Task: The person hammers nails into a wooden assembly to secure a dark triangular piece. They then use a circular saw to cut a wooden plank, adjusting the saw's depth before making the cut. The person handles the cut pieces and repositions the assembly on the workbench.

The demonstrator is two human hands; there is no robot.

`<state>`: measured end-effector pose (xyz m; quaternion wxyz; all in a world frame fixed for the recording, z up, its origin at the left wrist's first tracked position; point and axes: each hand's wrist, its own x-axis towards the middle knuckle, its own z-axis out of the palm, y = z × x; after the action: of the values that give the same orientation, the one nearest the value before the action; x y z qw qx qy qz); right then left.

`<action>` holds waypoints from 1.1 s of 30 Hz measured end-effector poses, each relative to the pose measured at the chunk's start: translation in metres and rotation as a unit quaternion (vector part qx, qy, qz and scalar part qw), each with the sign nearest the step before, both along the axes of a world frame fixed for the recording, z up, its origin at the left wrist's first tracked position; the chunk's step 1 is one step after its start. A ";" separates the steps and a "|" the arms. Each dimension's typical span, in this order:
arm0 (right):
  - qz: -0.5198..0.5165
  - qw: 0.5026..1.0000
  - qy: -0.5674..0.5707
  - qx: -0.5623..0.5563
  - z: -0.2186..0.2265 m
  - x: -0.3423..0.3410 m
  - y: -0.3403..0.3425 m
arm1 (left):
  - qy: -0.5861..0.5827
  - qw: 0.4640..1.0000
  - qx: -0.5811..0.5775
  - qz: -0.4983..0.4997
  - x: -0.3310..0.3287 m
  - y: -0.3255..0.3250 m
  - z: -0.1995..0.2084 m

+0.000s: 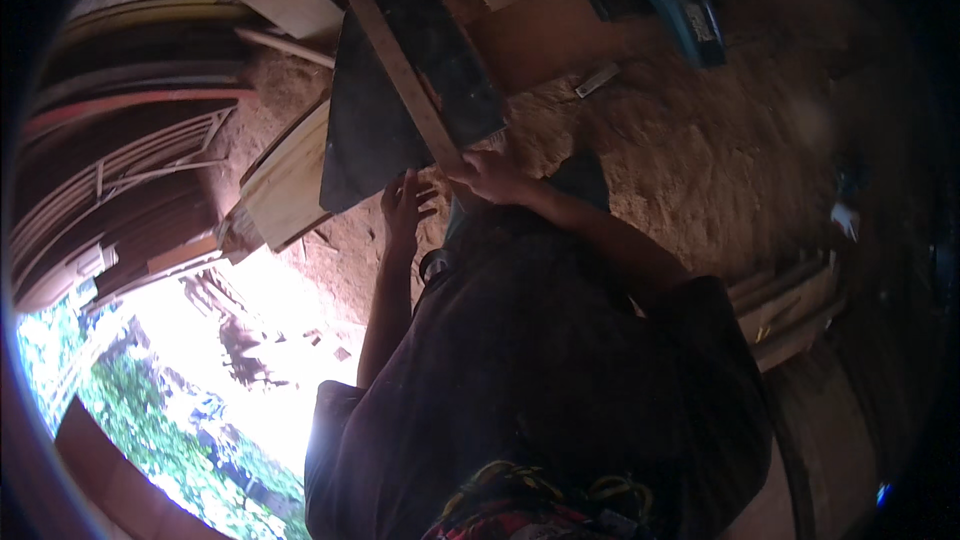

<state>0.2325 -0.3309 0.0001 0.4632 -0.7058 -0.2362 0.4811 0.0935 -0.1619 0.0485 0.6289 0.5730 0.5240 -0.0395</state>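
Note:
A dark, flat board [360, 130] lies in front of me, and a narrow wooden strip [400, 70] runs across it from the far edge toward me. My right hand [490, 175] is closed around the near end of the strip, beside the board's near right corner. Close to the board's near edge, my left hand [404, 204] has its fingers spread and holds nothing that I can see. Whether its fingertips touch the board cannot be made out in the shade.
A teal power tool [685, 15] sits at the far right on the dirt floor [700, 140]. A small pale piece [597, 80] lies nearer. Wooden panels [290, 175] and stacked boards crowd the left; more planks [790, 310] lie at right. Bright daylight enters at lower left.

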 end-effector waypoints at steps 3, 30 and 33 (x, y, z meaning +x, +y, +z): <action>0.014 0.996 0.091 0.008 -0.007 0.018 -0.022 | -0.060 0.992 -0.025 0.104 0.016 -0.023 0.000; -0.005 0.988 -0.153 -0.022 0.004 0.115 -0.166 | -0.118 0.989 -0.019 0.082 0.030 -0.049 -0.049; -0.171 0.985 0.013 -0.033 0.038 0.123 -0.153 | -0.095 0.992 -0.072 0.025 0.032 -0.044 -0.031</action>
<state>0.3559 -0.4839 0.0383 0.5180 -0.7443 -0.0901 0.4119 0.1257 -0.2062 0.0173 0.7165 0.5139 0.4717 -0.0063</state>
